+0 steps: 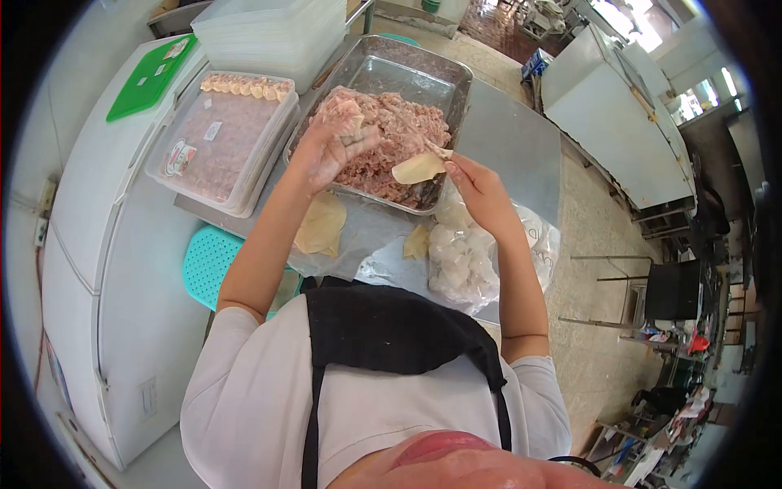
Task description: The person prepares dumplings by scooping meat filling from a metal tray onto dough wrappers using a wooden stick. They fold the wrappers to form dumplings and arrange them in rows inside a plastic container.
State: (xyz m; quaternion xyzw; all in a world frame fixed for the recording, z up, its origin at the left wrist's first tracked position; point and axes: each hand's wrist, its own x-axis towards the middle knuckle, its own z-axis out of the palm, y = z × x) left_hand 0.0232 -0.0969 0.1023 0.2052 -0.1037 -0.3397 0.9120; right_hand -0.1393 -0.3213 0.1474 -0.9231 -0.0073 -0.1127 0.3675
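My left hand is over the left side of a metal tray of pinkish ground meat. Wet residue coats its curled fingers, and a small pale yellow bit shows by them; I cannot tell exactly what they hold. Above the tray's near right corner, my right hand pinches a thin yellow dough wrapper by its right end. A narrow, meat-smeared tip sticks up beside that thumb. Nearer my body, a stack of round wrappers and a smaller wrapper piece lie on the plastic-covered table.
Clear bags of pale contents lie right of the wrappers. On the left, a lidded plastic box holds rows of filled dumplings. Behind it are stacked clear bins; a turquoise stool stands below the table edge.
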